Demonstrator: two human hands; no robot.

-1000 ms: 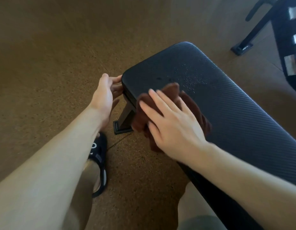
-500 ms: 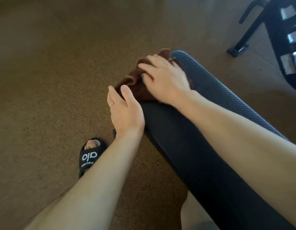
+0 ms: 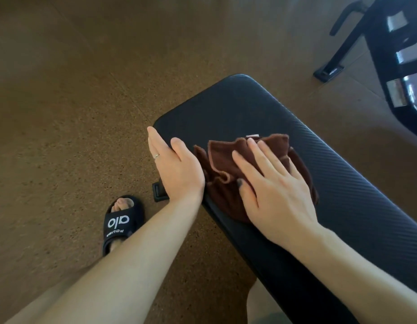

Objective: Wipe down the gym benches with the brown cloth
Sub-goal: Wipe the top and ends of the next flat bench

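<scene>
Right now I am in the middle of wiping the near end of the gym bench (image 3: 338, 183), judging by where the cloth sits on the pad. My right hand (image 3: 275, 195) lies flat on the brown cloth (image 3: 220, 160), fingers spread wide and pressing down rather than gripping, so the cloth is pinned between my palm and the black padded top. It is bunched in loose folds, with a small pale tag showing at its far edge. My left hand (image 3: 177, 167) rests open on the bench's left edge just beside the cloth, fingers straight and together, a ring on one finger, holding nothing; it looks like it steadies me or the pad. Below it a bench foot (image 3: 158, 191) shows on the brown speckled floor (image 3: 74, 113), and my foot in a black slide sandal (image 3: 119, 224) stands near that. Next, I think the cloth needs to travel on along the textured surface, with even pressure so the folds do not roll up under my palm, and the rounded far end needs a pass too
</scene>
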